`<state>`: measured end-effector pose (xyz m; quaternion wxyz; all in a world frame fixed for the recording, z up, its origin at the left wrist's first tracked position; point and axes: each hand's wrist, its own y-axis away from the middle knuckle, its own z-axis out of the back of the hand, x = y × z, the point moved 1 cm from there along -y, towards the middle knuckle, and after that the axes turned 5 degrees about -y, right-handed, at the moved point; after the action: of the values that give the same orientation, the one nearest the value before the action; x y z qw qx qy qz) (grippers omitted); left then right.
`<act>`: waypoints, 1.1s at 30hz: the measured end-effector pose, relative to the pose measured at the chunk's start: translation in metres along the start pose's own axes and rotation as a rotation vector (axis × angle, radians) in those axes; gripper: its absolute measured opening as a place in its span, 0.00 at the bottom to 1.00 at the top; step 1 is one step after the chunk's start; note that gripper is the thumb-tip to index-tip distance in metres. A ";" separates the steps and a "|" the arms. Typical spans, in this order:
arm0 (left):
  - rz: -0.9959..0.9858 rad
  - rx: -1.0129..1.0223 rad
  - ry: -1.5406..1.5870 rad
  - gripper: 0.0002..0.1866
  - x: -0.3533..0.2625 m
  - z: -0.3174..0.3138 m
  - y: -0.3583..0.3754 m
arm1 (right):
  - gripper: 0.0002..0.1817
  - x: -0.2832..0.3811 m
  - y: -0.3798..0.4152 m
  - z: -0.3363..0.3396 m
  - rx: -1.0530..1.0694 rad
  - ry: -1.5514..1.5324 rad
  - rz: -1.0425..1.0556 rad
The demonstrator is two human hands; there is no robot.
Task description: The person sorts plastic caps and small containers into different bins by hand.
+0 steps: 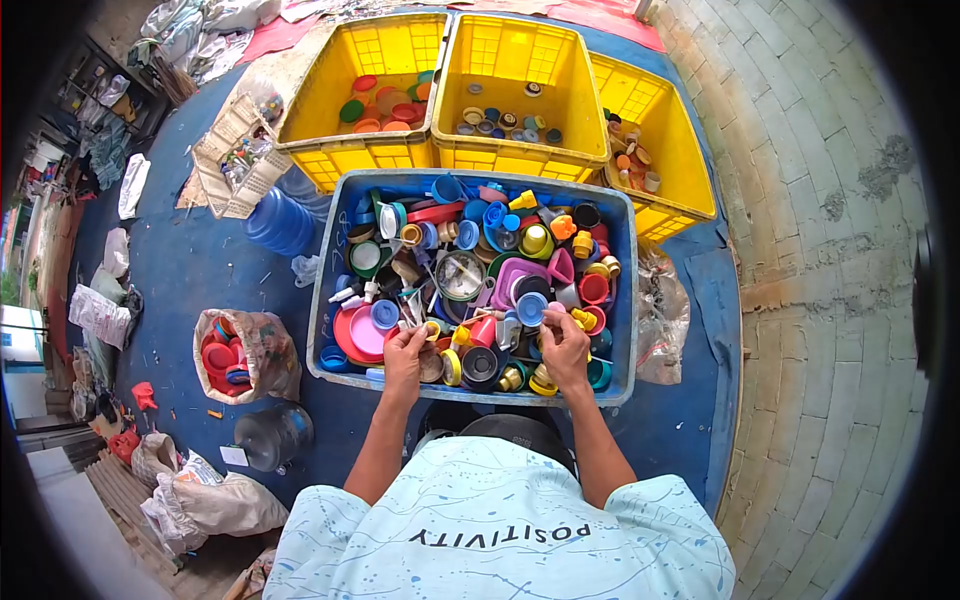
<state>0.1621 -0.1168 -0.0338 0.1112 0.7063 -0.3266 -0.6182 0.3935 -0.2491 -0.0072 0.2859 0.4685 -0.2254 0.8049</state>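
Note:
A large blue-grey crate (322,345) in front of me holds a heap of mixed plastic caps and lids. Over its front left part is my left hand (404,358), fingers pinched together, with a small yellow cap (432,330) at the fingertips. My right hand (566,350) is above the front right part, fingers closed. Whatever it may hold is hidden or too small to name. A round blue lid (532,308) lies right beside its fingertips. Between the hands sit a black round lid (481,367) and a red cap (484,331).
Behind the crate stand yellow bins (365,150), each with some sorted caps inside. To the left are an open sack (285,350) of red and blue pieces, a clear water jug (275,437) and a blue jug (278,222). A block wall (830,300) runs along the right.

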 end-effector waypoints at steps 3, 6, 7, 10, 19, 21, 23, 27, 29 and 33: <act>0.008 0.020 -0.026 0.11 0.004 0.002 0.000 | 0.20 0.013 0.002 -0.009 0.159 0.083 0.111; 0.007 0.042 -0.043 0.12 0.004 0.000 -0.002 | 0.26 0.034 0.003 -0.014 0.278 0.218 0.260; 0.009 0.055 -0.046 0.12 0.005 0.001 -0.003 | 0.28 0.038 0.004 -0.016 0.313 0.271 0.315; 0.011 0.074 -0.070 0.12 0.006 0.004 -0.004 | 0.36 0.044 0.009 -0.021 0.441 0.394 0.244; -0.004 0.073 -0.204 0.12 0.006 0.005 0.000 | 0.35 0.022 0.010 -0.033 0.406 0.468 0.320; -0.008 0.068 -0.225 0.13 0.008 0.000 0.001 | 0.33 0.019 0.010 -0.034 0.392 0.457 0.328; -0.006 0.070 -0.241 0.13 0.008 -0.005 0.003 | 0.32 0.016 0.010 -0.035 0.389 0.435 0.291; 0.010 0.081 -0.254 0.13 0.005 -0.019 0.005 | 0.32 0.014 0.011 -0.028 0.370 0.355 0.272; -0.033 0.094 -0.260 0.12 0.006 -0.026 0.003 | 0.31 0.018 0.013 -0.019 0.316 0.295 0.291; -0.095 0.119 -0.338 0.13 0.007 -0.041 -0.006 | 0.23 0.015 0.016 0.004 0.219 0.143 0.219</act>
<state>0.2027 -0.1268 -0.0340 -0.0165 0.6124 -0.3426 -0.7122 0.3793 -0.2593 0.0061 0.1590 0.4110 -0.1649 0.8824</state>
